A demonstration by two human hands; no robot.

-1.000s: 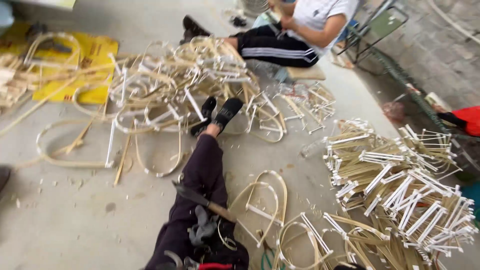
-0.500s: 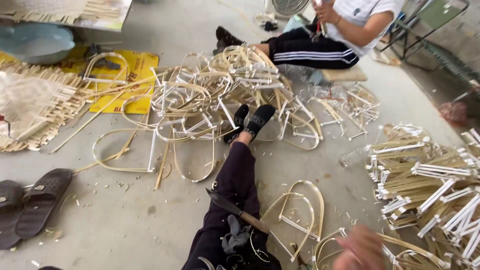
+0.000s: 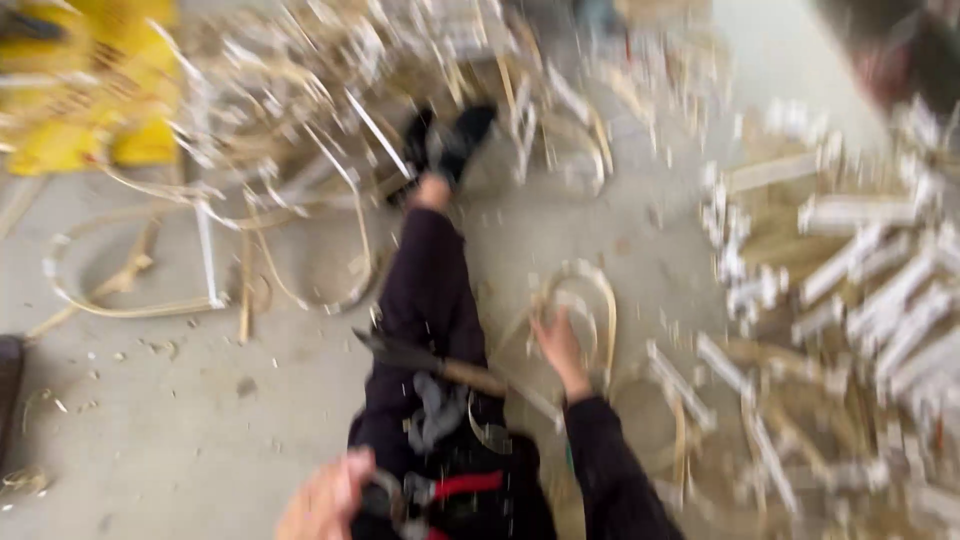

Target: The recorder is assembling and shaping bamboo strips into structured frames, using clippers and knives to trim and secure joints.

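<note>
The right hand [image 3: 560, 345] reaches out to a curved cane frame [image 3: 585, 320] lying on the concrete floor [image 3: 170, 430] beside the outstretched leg [image 3: 430, 290], fingers spread on it — not closed. The left hand [image 3: 325, 495], low at the lap, is too blurred to read. A long knife [image 3: 440, 365] lies across the thigh. Heaps of taped frames [image 3: 850, 290] crowd the right; a yellow mat [image 3: 80, 100] is far left — everything is smeared.

bamboo hoop frame [image 3: 585, 300] | pale, arched | flat on floor | blurred
</note>
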